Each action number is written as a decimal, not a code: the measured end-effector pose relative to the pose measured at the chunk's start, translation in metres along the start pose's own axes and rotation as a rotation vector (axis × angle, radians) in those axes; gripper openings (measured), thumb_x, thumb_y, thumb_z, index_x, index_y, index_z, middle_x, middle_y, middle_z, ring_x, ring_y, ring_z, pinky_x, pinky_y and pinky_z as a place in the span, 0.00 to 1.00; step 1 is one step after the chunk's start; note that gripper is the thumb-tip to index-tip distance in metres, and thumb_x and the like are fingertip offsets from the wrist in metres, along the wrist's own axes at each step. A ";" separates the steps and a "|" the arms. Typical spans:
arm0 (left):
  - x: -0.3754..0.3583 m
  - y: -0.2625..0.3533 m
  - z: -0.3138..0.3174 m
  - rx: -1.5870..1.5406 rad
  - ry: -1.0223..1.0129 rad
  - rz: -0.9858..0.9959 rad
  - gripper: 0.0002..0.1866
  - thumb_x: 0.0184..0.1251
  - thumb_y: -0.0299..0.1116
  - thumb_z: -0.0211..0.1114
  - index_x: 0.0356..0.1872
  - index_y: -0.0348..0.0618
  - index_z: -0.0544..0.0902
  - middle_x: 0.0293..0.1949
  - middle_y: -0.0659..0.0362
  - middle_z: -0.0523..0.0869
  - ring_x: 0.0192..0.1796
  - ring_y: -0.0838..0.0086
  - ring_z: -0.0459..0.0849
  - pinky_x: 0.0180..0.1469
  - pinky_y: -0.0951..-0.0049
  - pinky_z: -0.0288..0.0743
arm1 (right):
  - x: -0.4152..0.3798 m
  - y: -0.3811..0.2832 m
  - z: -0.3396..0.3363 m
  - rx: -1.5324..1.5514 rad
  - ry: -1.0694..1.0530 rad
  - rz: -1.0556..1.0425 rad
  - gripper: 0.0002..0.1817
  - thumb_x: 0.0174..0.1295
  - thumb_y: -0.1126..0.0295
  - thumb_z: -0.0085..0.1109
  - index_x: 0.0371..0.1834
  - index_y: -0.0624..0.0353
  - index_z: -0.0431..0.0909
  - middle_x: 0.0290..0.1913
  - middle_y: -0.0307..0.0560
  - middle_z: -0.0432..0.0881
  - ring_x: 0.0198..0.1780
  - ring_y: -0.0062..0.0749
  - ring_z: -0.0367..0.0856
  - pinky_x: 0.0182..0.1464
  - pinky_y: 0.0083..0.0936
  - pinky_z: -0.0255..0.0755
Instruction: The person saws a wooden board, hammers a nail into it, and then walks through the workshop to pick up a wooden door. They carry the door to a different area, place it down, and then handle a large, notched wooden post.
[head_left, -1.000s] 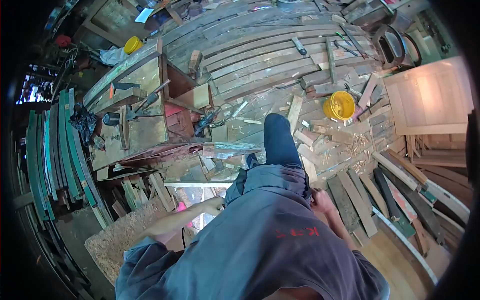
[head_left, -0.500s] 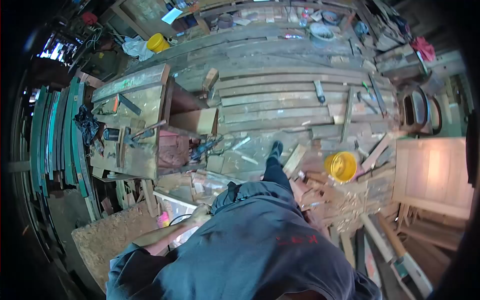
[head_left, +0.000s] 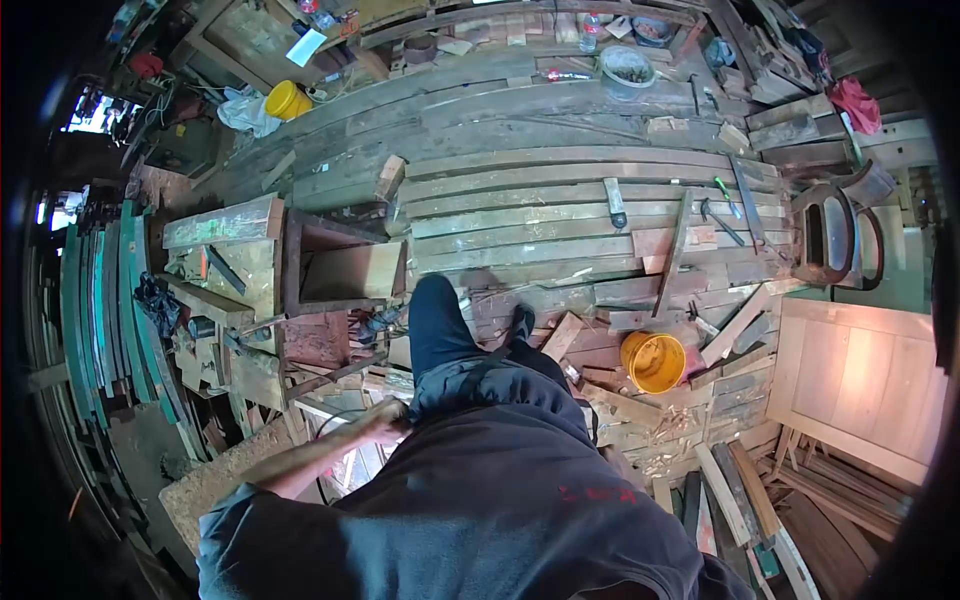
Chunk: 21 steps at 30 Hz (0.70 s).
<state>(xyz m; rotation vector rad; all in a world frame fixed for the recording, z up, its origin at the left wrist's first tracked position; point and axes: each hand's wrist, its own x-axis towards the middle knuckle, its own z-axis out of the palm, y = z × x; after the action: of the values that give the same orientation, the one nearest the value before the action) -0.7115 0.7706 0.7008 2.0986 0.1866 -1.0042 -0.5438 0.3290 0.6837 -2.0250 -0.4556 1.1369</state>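
Observation:
My left hand (head_left: 388, 420) hangs beside my left hip, close to the dark trousers (head_left: 440, 325); its fingers are too small and blurred to make out. Only a small, dim part of my right hand (head_left: 622, 465) shows past the right edge of the grey shirt (head_left: 480, 500), and its fingers are hidden. To the left of my legs is a wooden workbench (head_left: 258, 375) with offcuts and tools on it. A yellow bucket (head_left: 654, 362) sits on the floor to the right, among wood scraps and shavings.
Long planks (head_left: 520, 215) lie ahead, with a hammer (head_left: 722, 222) and a saw (head_left: 745, 195) on them. A pale wooden panel (head_left: 855, 370) is at the right. Green boards (head_left: 130, 310) lean at the left. Loose boards (head_left: 740, 490) lie at the lower right.
My left leg has come forward into view, bent at the knee. The planks, bench and bucket have shifted slightly left in view. My left hand stays by my hip.

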 end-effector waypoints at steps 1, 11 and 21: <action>0.007 0.003 -0.013 0.063 0.009 0.029 0.26 0.51 0.56 0.68 0.19 0.37 0.81 0.19 0.49 0.80 0.26 0.58 0.83 0.32 0.57 0.76 | -0.002 -0.003 -0.006 0.006 0.003 0.009 0.12 0.44 0.66 0.60 0.26 0.66 0.78 0.26 0.66 0.78 0.32 0.63 0.79 0.31 0.46 0.69; 0.119 0.016 -0.160 0.487 -0.418 0.189 0.15 0.58 0.42 0.62 0.33 0.38 0.84 0.28 0.43 0.85 0.36 0.52 0.85 0.42 0.56 0.77 | 0.021 -0.069 -0.030 0.074 0.106 0.138 0.13 0.44 0.65 0.60 0.24 0.66 0.78 0.26 0.66 0.78 0.32 0.63 0.79 0.31 0.46 0.69; 0.166 0.080 -0.418 0.496 -0.712 0.419 0.13 0.61 0.35 0.61 0.33 0.32 0.83 0.33 0.39 0.84 0.36 0.46 0.84 0.40 0.52 0.74 | 0.073 -0.251 -0.038 0.266 0.310 0.190 0.17 0.46 0.60 0.62 0.23 0.67 0.78 0.27 0.67 0.78 0.34 0.65 0.78 0.34 0.47 0.69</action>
<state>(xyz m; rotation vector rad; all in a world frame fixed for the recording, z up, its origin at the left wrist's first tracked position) -0.3148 0.9807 0.7879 1.9160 -0.8967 -1.5530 -0.4589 0.5203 0.8445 -1.9891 0.0434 0.9138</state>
